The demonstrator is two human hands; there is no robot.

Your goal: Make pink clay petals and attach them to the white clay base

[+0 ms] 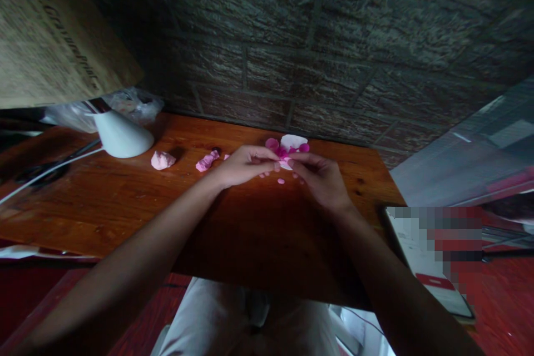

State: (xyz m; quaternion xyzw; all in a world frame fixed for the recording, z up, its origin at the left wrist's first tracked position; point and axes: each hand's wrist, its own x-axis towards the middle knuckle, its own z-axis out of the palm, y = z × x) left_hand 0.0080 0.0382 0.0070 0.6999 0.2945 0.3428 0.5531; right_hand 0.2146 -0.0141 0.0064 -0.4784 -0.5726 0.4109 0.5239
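Note:
Above the wooden table, my left hand (246, 166) and my right hand (322, 179) meet with fingertips pinched together. Between them shows a small light-pink piece (284, 162), thin and soft-looking; its exact shape is partly covered by my fingers. Just behind my fingertips are several rounded magenta petal-like pieces (272, 144) and a flat whitish-pink piece (294, 141). A small pink disc (281, 181) lies on the table in front of my hands. To the left rest a crumpled pink lump (207, 161) and a paler pink lump (162, 160), both clay-like.
A lamp with a white base (125, 134) and printed shade (54, 39) stands at the left, its cord crossing dark-handled scissors (44, 172). Behind it lies a clear plastic bag (139, 104). A stone-patterned wall (267, 67) backs the table (125, 200). A tablet-like panel (417, 250) is at right.

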